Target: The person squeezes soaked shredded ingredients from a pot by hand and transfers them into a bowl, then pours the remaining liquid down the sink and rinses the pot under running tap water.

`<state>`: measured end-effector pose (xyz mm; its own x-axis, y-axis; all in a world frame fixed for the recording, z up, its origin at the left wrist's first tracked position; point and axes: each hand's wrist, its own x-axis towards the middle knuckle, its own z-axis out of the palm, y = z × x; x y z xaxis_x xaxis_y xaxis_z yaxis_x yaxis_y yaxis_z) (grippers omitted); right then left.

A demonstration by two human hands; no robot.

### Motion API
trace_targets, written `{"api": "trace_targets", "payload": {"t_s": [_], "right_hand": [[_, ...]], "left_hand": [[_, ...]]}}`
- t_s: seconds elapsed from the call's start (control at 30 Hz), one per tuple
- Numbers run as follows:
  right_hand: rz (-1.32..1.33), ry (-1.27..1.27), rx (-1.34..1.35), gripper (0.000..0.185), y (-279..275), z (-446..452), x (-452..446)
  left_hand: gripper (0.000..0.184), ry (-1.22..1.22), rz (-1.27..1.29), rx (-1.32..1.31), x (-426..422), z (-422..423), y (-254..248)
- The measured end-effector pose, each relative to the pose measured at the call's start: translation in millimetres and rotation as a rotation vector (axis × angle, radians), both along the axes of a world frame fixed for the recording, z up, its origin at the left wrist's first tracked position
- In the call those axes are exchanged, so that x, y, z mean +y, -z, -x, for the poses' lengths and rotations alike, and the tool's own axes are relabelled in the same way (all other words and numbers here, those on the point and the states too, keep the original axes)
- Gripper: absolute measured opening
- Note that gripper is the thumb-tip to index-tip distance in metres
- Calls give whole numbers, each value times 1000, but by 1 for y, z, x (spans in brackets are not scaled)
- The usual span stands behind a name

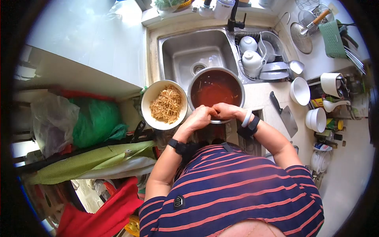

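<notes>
Over the near rim of a metal pot (191,93) of reddish-brown liquid, my left hand (200,117) and my right hand (224,111) meet with fingers curled together. What they pinch between them is too small to make out. A white bowl (147,115) stands left of the pot, close beside it, and holds a heap of light brown shredded strands (167,104). A few pale bits float in the pot's liquid.
Behind the pot lies a steel sink (177,51) with a black faucet (233,17). A rack of white dishes (252,61) stands at its right. A cleaver (288,120) lies on the right counter near white bowls (300,91). Green plastic bags (96,118) hang at left.
</notes>
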<state>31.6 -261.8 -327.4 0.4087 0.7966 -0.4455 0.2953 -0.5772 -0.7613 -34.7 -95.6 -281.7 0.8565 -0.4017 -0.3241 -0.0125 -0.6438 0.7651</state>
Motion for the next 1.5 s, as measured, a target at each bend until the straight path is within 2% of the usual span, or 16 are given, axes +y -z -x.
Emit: {"api": "trace_targets", "payload": {"t_s": [0.07, 0.17, 0.3, 0.43, 0.53, 0.63, 0.93, 1.0, 1.07, 1.1, 1.13, 1.2, 1.27, 1.33, 1.4, 1.5], "right_hand": [[-18, 33, 117, 26, -5, 0, -2], [-148, 78, 464, 38, -15, -3, -4], [-181, 135, 701, 40, -19, -3, -8], [-187, 148, 744, 36, -29, -1, -9], [-298, 90, 497, 28, -26, 4, -6], [-263, 183, 650, 15, -26, 5, -3], [-212, 271, 725, 8, -34, -6, -10], [-203, 297, 652, 6, -52, -9, -10], [-370, 332, 369, 9, -66, -10, -11], [-405, 335, 109, 9, -76, -9, -11], [-406, 333, 103, 9, -92, -7, -8], [-489, 384, -332, 9, -118, 0, -1], [-488, 243, -530, 15, -117, 0, 4], [-555, 139, -556, 20, -112, 1, 8], [-529, 170, -431, 25, -125, -1, 3], [-532, 353, -419, 24, -133, -5, 0]], "left_hand": [[33, -78, 88, 2, 7, 4, -23], [31, -163, 127, -31, 17, 8, -18], [31, -230, 133, -108, 22, 9, -14], [30, -232, 151, -102, 23, 8, -19], [29, -222, 128, -87, 23, 8, -21], [29, -223, 116, -82, 22, 6, -25], [26, -355, 213, -108, 15, 0, -19], [25, -391, 265, -45, 13, -8, -20], [25, -418, 319, 22, 9, -14, -17], [26, -480, 552, 153, 6, -17, -11], [28, -536, 785, 285, 4, -19, -9], [33, -496, 887, 334, 0, -20, -12], [35, -601, 1423, 707, -6, -29, 12], [34, -543, 1519, 828, -9, -31, 24], [33, -731, 1602, 813, -12, -38, 26], [33, -684, 1645, 826, -9, -34, 31]]}}
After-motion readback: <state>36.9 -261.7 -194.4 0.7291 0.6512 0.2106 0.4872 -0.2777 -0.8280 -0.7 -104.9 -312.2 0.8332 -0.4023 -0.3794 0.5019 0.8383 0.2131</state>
